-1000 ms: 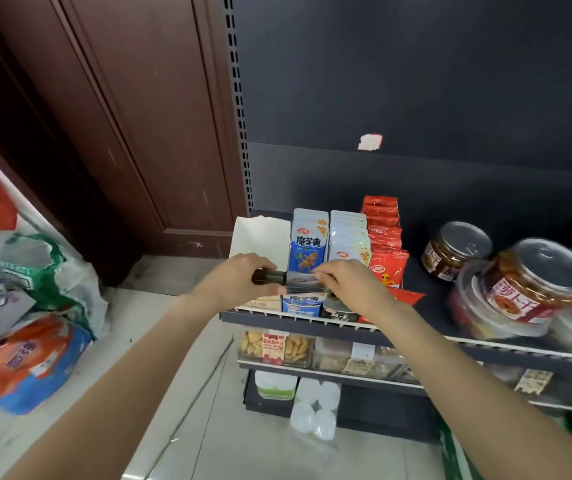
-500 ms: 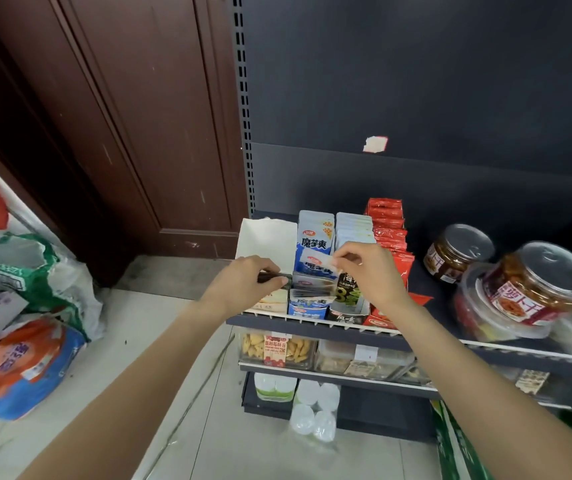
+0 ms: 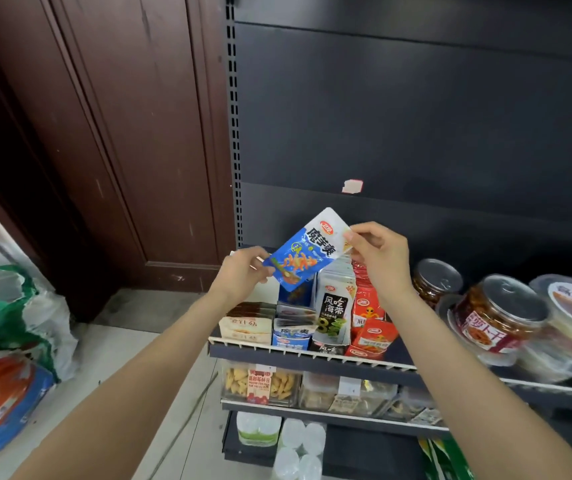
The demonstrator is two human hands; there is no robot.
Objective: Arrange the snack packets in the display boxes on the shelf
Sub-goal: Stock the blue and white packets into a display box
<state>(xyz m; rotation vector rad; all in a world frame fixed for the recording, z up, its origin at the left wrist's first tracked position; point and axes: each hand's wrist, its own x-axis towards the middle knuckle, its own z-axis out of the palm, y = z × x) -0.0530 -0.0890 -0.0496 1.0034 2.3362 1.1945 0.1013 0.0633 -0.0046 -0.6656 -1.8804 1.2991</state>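
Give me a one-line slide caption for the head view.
Both hands, left hand and right hand, hold a blue snack packet tilted above the display boxes on the shelf.

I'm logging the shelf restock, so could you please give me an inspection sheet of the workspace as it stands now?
Surface: shelf, dark, with a white front rail; more shelves below.
Job's things: blue packet held tilted above the boxes; blue box, seaweed box, red box and beige box side by side at the shelf's left end, all stocked.
Clutter: jars stacked to the right of the boxes.
Grippers: left hand pinches the packet's lower corner; right hand pinches its upper corner.
Cables: nothing seen.
Surroundings: brown door on the left; bags on the floor.
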